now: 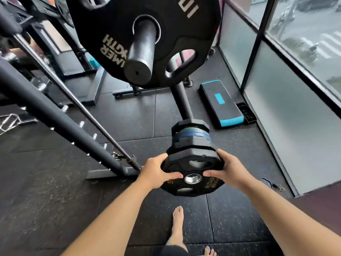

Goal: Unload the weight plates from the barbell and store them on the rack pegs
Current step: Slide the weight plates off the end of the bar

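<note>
Small black weight plate (177,163) held between both hands. Left hand (158,172) curls round its left rim and right hand (228,170) round its right rim, thumbs on the face beside the steel bore. Just beyond the fingers, a stack of plates (191,135) sits on a peg (181,100). Rack upright (46,107) slants left of the left hand; glass wall (276,108) stands well right; floor mat (230,218) lies beneath the wrists.

Black rubber floor tiles (55,191) are carrying a black-and-blue aerobic step (221,106), lying far right by the glass wall, a gridded black tray (246,112) just beside it. A steel rack base (110,174) is resting centre-left, a chrome cable handle (9,122) is lying far left, and bare feet (178,224) are standing near.
</note>
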